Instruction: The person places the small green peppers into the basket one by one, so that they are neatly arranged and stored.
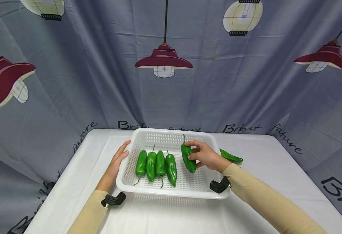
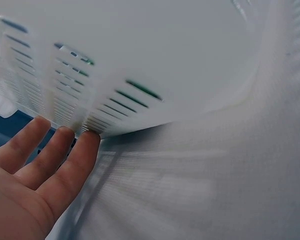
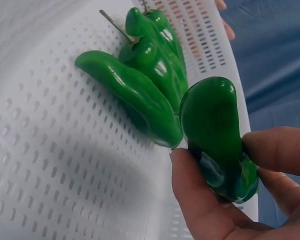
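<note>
A green chili pepper is pinched between the thumb and fingers of my right hand, over the right half of a white perforated basket. The right wrist view shows the held pepper end-on, thumb on one side and fingers on the other. Several green peppers lie side by side in the basket's left half. My left hand touches the basket's left wall from outside with fairly straight fingers. Those fingertips meet the slotted wall in the left wrist view; the left thumb is hidden there.
Another green pepper lies on the table just outside the basket's right side, partly hidden by it. The table wears a white cloth. A grey-blue curtain printed with lamps and lettering hangs behind and at both sides.
</note>
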Tool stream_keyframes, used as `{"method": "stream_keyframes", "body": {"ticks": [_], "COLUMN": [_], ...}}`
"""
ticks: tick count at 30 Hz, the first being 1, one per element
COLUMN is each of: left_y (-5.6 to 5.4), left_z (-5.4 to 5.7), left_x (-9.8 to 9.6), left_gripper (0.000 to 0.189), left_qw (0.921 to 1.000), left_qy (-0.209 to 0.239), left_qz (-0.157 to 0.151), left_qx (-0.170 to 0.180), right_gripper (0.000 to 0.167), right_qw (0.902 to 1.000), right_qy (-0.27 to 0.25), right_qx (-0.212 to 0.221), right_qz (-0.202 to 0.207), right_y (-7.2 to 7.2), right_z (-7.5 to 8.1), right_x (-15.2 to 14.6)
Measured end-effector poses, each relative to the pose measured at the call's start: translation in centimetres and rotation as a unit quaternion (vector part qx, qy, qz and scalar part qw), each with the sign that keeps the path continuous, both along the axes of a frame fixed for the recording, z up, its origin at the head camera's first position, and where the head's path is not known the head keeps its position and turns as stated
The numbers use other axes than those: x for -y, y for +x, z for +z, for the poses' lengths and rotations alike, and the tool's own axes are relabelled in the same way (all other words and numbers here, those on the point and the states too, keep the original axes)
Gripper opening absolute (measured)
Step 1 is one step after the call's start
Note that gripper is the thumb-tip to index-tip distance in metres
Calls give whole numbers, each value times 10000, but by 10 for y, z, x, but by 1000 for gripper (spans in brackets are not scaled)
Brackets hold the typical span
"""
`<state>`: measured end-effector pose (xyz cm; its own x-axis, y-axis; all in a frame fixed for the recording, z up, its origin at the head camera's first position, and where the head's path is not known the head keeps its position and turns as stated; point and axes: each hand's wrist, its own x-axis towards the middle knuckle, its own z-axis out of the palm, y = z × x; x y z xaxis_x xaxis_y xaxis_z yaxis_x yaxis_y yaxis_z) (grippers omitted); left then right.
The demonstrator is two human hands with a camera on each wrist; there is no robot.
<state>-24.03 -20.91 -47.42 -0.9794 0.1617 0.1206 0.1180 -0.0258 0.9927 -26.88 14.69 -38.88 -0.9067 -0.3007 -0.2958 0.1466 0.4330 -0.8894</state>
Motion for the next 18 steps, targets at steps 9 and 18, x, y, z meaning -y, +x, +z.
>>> {"method": "stream_keyframes", "body": {"ticks": [9, 18], "left_y": [-1, 0], "left_z": [-2, -1], "left_x": [0, 0], "left_gripper": [57, 57], "left_qw": [10000, 10000], "left_qy": [-52, -72], "left_qz": [55, 45], "left_qx": [-34, -32], "right_gripper": [58, 57], "right_qw": [9999, 9997], "right_qy": [-86, 127], "right_qx": [34, 62], "right_qz": [71, 219], "right_y": [-4, -5], "right_z": [-6, -13], "right_x": [4, 16]}}
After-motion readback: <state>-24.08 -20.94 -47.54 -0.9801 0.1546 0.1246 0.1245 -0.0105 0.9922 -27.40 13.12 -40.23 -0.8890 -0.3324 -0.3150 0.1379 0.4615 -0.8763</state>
